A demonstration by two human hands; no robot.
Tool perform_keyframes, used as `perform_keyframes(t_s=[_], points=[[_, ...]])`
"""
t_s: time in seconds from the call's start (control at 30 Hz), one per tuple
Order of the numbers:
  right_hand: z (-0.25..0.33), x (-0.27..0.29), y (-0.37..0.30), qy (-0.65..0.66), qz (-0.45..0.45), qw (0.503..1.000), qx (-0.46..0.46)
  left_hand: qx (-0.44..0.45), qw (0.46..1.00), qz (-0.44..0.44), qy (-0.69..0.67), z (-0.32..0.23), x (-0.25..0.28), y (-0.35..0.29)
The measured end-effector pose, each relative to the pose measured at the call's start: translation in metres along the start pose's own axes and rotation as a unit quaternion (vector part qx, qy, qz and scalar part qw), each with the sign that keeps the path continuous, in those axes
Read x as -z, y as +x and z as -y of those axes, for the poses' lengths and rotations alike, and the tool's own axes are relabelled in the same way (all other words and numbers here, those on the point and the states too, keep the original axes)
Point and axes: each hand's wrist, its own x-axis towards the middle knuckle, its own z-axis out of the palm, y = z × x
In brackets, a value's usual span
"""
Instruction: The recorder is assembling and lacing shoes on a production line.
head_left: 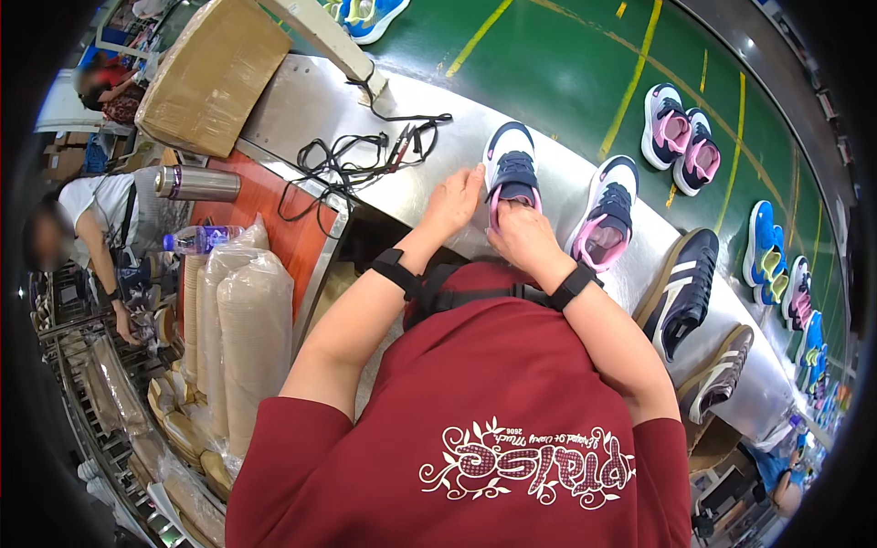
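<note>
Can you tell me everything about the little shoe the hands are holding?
The small shoe is navy and white with a pink lining and a navy strap across the top. It sits upright on the grey metal ledge, toe pointing away. The left hand touches its side; the right hand reaches into its opening.

Bare counter (311,100) lies left of the navy-and-white shoe (511,164), beyond tangled black cables (365,151). A navy-and-pink shoe (605,215) crowds the right side.
</note>
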Motion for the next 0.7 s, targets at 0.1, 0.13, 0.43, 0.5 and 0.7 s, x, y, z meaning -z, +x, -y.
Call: perform_keyframes(t_s=[0.1,0.13,0.43,0.5,0.7], points=[[-0.023,0.006,-0.005,0.141,0.059,0.988,-0.005,0.091,0.983,0.108,-0.114,-0.005,-0.004,-0.003],[-0.021,0.017,-0.013,0.189,0.072,0.979,-0.038,0.086,0.981,0.130,-0.113,-0.011,-0.003,-0.006],[-0.018,0.016,-0.037,0.121,0.057,0.990,-0.054,0.037,0.967,0.248,-0.035,-0.027,-0.014,-0.011],[-0.017,0.014,-0.035,0.096,0.051,0.993,-0.056,0.094,0.953,0.282,-0.055,-0.031,-0.011,-0.007],[-0.017,0.011,-0.029,0.071,0.088,0.991,-0.067,0.186,0.925,0.293,-0.158,-0.032,-0.013,-0.006]])
